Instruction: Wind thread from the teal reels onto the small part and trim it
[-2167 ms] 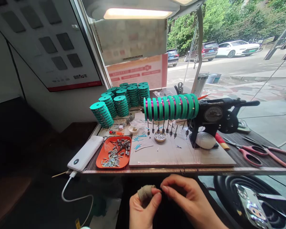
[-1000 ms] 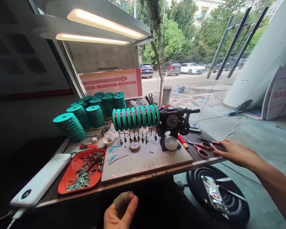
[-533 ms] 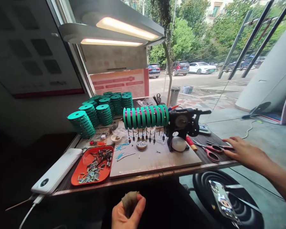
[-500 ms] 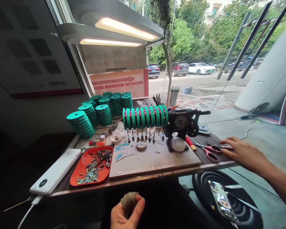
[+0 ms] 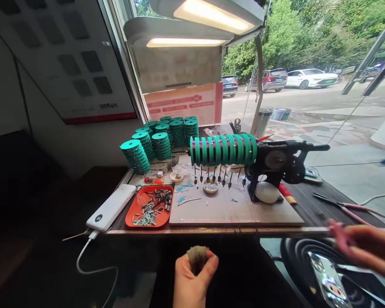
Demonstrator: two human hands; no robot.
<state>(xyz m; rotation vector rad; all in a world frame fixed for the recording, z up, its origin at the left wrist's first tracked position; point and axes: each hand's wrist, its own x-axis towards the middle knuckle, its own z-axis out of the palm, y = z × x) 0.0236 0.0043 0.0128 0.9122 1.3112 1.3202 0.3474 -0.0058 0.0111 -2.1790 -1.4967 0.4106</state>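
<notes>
My left hand (image 5: 195, 273) is low in front of the bench edge, thumb and forefinger pinched together. A greyish-brown wrap (image 5: 197, 256) covers its forefinger; anything between the fingertips is too small to make out. At the lower right, my right hand (image 5: 368, 246) is smeared by motion, closed around pink-handled scissors (image 5: 337, 236). Pink-handled pliers (image 5: 345, 205) lie on the bench just beyond it. A row of green spools (image 5: 224, 149) wound with magenta sits on the black winding machine (image 5: 277, 164), with several small dark weights hanging on threads below.
A red tray (image 5: 131, 218) of small metal parts lies beside a beige board (image 5: 234, 216). On the board is a small bowl of beads (image 5: 210, 186). Stacked green spools (image 5: 160, 145) stand behind. A white power bank (image 5: 111, 207) is left, a phone (image 5: 327, 278) on the black stool.
My right hand has taken the scissors off the bench and moved down towards me. The view has turned left. My left hand keeps its pinch.
</notes>
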